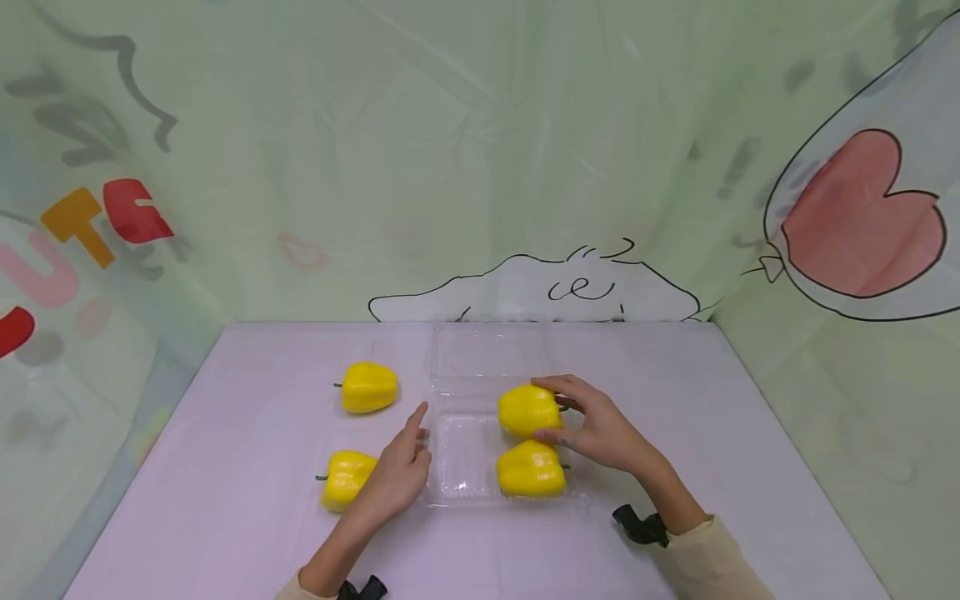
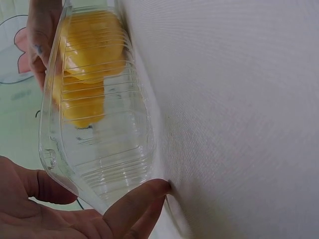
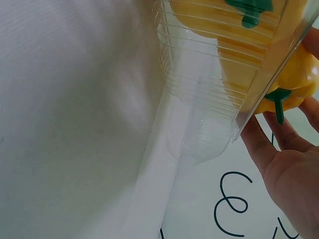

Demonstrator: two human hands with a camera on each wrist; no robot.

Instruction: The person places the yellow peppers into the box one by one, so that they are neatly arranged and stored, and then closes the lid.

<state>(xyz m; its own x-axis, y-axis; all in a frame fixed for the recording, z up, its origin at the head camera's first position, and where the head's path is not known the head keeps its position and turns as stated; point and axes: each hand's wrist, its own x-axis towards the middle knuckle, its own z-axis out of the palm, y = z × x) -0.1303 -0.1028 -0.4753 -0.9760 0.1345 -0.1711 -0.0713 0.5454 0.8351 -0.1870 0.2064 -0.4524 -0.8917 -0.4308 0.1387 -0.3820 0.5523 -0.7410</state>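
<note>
My right hand (image 1: 596, 421) grips a yellow bell pepper (image 1: 527, 410), thumb and fingers on either side of it near the green stem. That pepper is over the right part of a clear plastic clamshell container (image 1: 461, 467), whose lid (image 1: 480, 350) lies folded back. A second bell pepper (image 1: 531, 470) sits inside at the front right. My left hand (image 1: 401, 471) is at the container's left edge, index finger extended forward; in the left wrist view its fingertips (image 2: 159, 186) reach low beside the wall.
Two more yellow bell peppers stand on the left side of the pale table (image 1: 225, 433): one at the back (image 1: 369, 387), another nearer (image 1: 345, 481) and partly hidden by my left hand. Printed fabric walls (image 1: 450, 167) enclose the table's back and sides.
</note>
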